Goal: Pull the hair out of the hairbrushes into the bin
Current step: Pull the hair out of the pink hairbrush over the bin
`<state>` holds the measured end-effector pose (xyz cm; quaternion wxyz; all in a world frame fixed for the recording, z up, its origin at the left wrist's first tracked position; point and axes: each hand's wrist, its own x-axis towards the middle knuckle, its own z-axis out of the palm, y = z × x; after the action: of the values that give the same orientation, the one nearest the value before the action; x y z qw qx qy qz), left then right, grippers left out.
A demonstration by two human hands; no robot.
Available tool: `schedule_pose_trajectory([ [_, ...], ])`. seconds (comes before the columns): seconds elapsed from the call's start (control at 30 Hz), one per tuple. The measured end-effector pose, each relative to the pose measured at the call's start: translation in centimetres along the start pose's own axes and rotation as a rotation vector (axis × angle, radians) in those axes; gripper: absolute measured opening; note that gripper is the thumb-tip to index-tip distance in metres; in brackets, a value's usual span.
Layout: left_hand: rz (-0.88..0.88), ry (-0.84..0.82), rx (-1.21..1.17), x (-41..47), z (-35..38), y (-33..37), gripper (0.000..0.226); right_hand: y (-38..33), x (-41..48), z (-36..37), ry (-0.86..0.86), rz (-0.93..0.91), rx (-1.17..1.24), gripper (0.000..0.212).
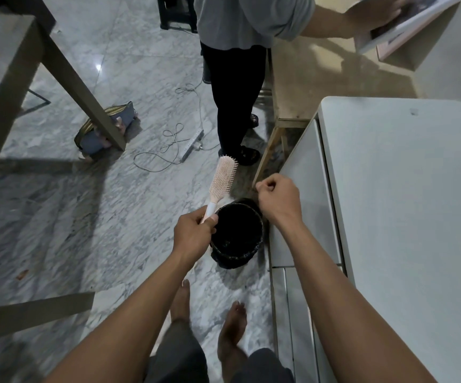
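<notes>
A pink hairbrush [223,178] with a white handle points away from me, bristles facing right, above the floor beside the bin. My left hand [193,233] grips its handle at the bin's left rim. The bin [254,252], small, round and lined with a black bag, stands on the marble floor against the white cabinet. Over the bin's far right rim, my right hand [277,199] is closed, fingertips pinched together. Whether any hair is between the fingers is too fine to see.
A white cabinet [389,217] stands close on the right. Another person [237,78] stands just beyond the bin. A power strip with a looped cable [190,145] and a bag [105,134] lie on the floor by a table leg [85,92]. My bare feet are below the bin.
</notes>
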<state>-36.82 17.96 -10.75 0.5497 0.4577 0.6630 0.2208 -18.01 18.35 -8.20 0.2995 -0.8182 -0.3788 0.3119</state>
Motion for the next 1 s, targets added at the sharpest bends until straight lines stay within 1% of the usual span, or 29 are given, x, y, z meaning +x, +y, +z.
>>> schedule_pose_trajectory([
  [0.17,0.037,0.007,-0.031,0.1,-0.3,0.4,0.024,1.9,0.2,1.2,-0.104,0.163,-0.142,0.023],
  [0.27,0.068,0.013,-0.019,0.2,-0.4,0.6,0.021,2.3,-0.2,1.9,-0.158,0.197,-0.178,0.023],
  [0.37,0.071,0.006,0.003,0.1,-0.5,0.5,0.022,2.5,-0.3,2.0,-0.165,0.187,-0.173,0.023],
  [0.47,0.062,-0.011,0.03,-0.2,-0.4,0.4,0.027,2.1,-0.1,2.1,-0.124,0.177,-0.061,0.021],
  [0.53,0.059,-0.018,0.05,-0.4,-0.2,0.4,0.027,1.8,0.2,2.2,-0.093,0.206,0.149,0.017],
  [0.63,0.065,-0.028,0.072,-0.7,0.1,0.3,0.028,0.7,0.6,2.3,-0.111,0.251,0.495,0.011],
  [0.7,0.078,-0.031,0.086,-0.8,0.3,0.4,0.03,-0.3,0.7,2.1,-0.125,0.21,0.543,0.002],
  [0.77,0.093,-0.035,0.094,-0.9,0.5,0.4,0.033,-1.2,0.7,2.1,-0.165,0.186,0.542,0.006],
  [0.83,0.106,-0.028,0.097,-1.0,0.6,0.5,0.033,-1.6,0.7,2.2,-0.198,0.193,0.535,0.004],
  [0.9,0.115,-0.019,0.1,-1.0,0.7,0.5,0.031,-1.9,0.7,2.1,-0.206,0.196,0.538,0.004],
  [1.0,0.137,-0.009,0.125,-1.0,0.7,0.8,0.032,-2.3,0.9,2.3,-0.2,0.217,0.517,0.011],
])
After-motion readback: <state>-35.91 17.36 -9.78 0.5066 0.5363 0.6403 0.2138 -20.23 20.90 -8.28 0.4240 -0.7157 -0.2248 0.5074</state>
